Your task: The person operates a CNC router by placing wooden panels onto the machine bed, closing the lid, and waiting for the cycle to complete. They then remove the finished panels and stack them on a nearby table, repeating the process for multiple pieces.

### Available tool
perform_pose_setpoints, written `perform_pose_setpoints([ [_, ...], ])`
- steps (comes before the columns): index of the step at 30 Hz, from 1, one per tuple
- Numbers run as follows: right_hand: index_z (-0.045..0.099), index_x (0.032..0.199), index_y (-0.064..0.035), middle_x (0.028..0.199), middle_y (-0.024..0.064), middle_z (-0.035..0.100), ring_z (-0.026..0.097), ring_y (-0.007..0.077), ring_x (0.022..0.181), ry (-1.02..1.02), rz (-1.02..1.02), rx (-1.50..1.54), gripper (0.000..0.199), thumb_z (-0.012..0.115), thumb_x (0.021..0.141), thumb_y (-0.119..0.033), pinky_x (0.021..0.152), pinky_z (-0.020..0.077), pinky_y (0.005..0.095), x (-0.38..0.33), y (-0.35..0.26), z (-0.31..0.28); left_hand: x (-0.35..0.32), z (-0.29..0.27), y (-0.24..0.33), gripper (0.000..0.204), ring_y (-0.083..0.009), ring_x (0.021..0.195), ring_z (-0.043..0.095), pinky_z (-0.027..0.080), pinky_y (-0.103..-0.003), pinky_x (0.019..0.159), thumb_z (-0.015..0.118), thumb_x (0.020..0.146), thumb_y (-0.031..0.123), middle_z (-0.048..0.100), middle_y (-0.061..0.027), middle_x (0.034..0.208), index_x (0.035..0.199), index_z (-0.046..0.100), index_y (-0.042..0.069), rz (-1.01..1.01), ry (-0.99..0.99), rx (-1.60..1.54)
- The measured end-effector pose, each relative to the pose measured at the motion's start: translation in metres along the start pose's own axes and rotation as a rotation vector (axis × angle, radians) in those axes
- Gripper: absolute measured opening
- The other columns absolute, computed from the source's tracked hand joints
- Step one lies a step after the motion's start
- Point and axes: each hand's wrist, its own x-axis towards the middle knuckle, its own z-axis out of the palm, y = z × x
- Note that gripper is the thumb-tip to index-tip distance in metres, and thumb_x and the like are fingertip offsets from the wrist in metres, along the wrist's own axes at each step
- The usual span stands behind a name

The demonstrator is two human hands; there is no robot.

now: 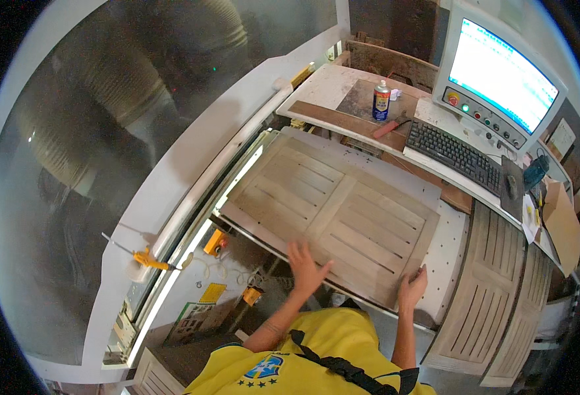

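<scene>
A slatted wooden door panel [346, 197] lies flat on the white machine bed, its two fields cut with long narrow slots. At its near long edge my left hand [307, 270] reaches over the wood, fingers spread, gripping nothing. My right hand [413, 288] is closed on the panel's right end, close to the near corner; part of its fingers is hidden. Right of that hand, the white perforated bed [449, 247] shows.
More slotted panels [481, 289] lean at the right. Behind stand a spray can [381, 102], a red-handled tool [388, 127], a keyboard [453, 155], a mouse [512, 185] and a control monitor [500, 72]. A machine enclosure with hoses [132, 92] fills the left; a yellow-handled air gun [150, 259] hangs there.
</scene>
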Motion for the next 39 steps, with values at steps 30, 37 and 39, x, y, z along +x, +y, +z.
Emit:
perform_pose_setpoints([
  [30,0.041,0.160,0.0033,0.167,0.0275,0.039,0.032,0.0471,0.156,-0.569,-0.481,0.081,0.098,0.092,0.080,-0.020,0.128,0.0309,0.0538,0.022,-0.133,0.078,0.165,-0.042,-0.198,0.142,-0.0496,0.165,0.011,0.011,-0.059,0.133,0.087,0.073,0.075,0.014,-0.0392,0.174,0.163,0.026,-0.016,-0.223,-0.230,0.096],
  [37,0.033,0.162,0.0080,0.171,0.0262,0.033,0.028,0.0458,0.159,-0.695,-0.475,0.051,0.115,0.095,0.075,-0.035,0.132,0.0241,0.0554,0.025,-0.122,0.064,0.175,0.000,-0.166,0.144,-0.0498,0.164,0.014,0.010,-0.063,0.132,0.088,0.073,0.073,0.018,-0.0359,0.175,0.165,0.022,-0.015,-0.227,-0.143,0.111],
  [39,0.030,0.164,0.0074,0.173,0.0254,0.030,0.025,0.0454,0.160,-0.713,-0.461,0.023,0.120,0.094,0.075,-0.040,0.134,0.0205,0.0564,0.018,-0.126,0.069,0.176,0.006,-0.167,0.144,-0.0495,0.164,0.014,0.009,-0.065,0.131,0.088,0.073,0.073,0.016,-0.0352,0.176,0.166,0.020,-0.014,-0.221,-0.102,0.101],
])
